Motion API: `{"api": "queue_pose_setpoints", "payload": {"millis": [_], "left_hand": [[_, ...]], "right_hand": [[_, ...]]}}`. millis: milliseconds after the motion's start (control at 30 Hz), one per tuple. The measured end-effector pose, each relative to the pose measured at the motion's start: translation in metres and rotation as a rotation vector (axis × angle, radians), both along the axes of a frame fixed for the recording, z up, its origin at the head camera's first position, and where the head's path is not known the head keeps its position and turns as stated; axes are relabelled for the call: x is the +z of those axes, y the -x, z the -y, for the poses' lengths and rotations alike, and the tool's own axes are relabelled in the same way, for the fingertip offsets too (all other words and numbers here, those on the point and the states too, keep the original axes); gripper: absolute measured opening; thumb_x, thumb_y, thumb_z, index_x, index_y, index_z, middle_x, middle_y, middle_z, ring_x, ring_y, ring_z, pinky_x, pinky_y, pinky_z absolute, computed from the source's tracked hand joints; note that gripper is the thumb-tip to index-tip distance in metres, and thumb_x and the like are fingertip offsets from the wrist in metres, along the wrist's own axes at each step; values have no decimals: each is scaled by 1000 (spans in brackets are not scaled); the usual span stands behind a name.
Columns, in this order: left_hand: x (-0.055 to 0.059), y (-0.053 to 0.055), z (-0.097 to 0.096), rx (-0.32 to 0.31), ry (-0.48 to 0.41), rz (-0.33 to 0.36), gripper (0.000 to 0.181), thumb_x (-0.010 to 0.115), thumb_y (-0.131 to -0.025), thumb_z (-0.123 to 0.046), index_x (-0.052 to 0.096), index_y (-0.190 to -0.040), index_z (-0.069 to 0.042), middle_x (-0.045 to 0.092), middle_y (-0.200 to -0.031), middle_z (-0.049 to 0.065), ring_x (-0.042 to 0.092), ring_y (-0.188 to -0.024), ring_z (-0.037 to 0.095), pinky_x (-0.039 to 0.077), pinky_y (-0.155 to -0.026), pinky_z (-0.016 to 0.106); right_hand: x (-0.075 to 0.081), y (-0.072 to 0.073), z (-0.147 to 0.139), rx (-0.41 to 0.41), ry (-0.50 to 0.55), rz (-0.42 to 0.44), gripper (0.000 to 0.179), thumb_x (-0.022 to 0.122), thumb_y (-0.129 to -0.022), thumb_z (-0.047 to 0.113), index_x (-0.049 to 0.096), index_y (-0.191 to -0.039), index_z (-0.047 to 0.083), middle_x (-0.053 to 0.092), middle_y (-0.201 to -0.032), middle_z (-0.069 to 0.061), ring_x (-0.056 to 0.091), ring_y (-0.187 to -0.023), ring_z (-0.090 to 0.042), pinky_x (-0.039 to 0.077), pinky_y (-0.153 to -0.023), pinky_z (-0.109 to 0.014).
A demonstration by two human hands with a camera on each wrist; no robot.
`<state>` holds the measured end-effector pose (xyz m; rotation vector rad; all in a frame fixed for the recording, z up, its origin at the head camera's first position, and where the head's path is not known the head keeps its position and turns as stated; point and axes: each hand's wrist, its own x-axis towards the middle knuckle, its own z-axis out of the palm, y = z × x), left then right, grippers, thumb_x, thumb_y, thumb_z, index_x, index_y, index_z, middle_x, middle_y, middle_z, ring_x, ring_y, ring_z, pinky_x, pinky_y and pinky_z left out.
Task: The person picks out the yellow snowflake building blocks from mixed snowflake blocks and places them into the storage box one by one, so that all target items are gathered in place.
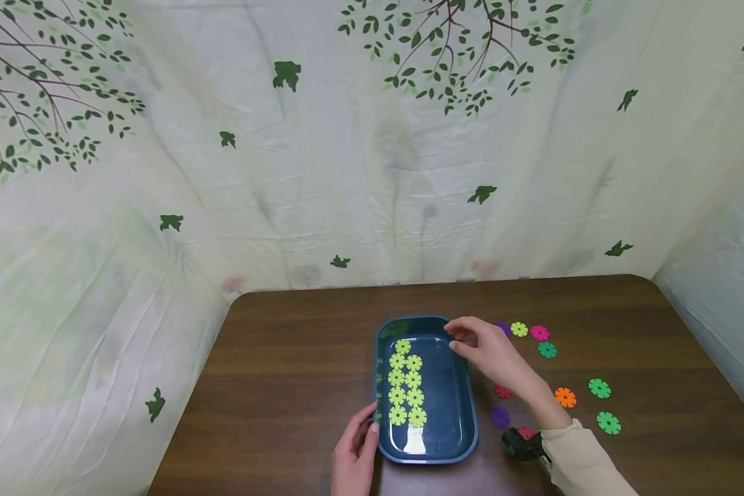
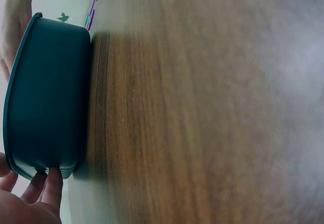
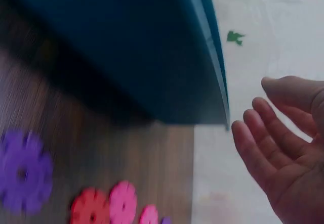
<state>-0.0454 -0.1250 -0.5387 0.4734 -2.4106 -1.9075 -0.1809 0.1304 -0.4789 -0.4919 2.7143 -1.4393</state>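
Note:
A blue tray [image 1: 444, 389] rests on the table, longer from front to back. Inside, on its left half, yellow-green notched discs [image 1: 397, 379] lie in two columns. My left hand [image 1: 355, 451] holds the tray's left side near the front; in the left wrist view its fingers [image 2: 52, 188] press the outer wall under the rim. Over the far right corner of the tray is my right hand [image 1: 486, 348]. Its fingers are loosely bent, with nothing between them in the right wrist view, where the hand [image 3: 288, 148] appears beside the tray's rim.
Right of the tray lie loose notched discs: purple [image 1: 500, 417], orange [image 1: 565, 397], pink [image 1: 539, 333], yellow-green [image 1: 519, 329] and several green ones [image 1: 599, 388]. My right forearm crosses above some red ones. A leaf-printed cloth [image 1: 372, 172] hangs behind the brown table [image 1: 285, 386].

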Motion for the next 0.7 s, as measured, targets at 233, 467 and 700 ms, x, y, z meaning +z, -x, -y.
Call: {"api": "queue_pose_setpoints", "payload": {"millis": [233,467,700], "left_hand": [[-1,0,-1,8,-2,-1,30,59,-99,-11,64,-128,-18,59,-133,9,60,-116,25,52,-91,34],[-2,0,-1,13,1,-9,31,59,-98,-11,64,-128,-17,60,-132,9,61,-116,25,52,-91,34],[-2,0,-1,18,10,2,31,59,-98,-12,64,-128,-18,60,-132,9,60,-116,24,51,-92,34]], "right_hand": [[-9,2,-31,8,-22,-6,33,71,-91,12,63,-123,9,64,-116,-6,66,-96,-21,56,-78,-35],[-19,8,-58,-21,-52,-40,35,72,-90,10,63,-124,7,65,-118,-9,64,-98,-27,54,-79,-39],[-27,12,-78,-23,-117,-60,34,70,-91,4,62,-124,3,63,-117,-13,61,-102,-29,52,-87,-49]]}}
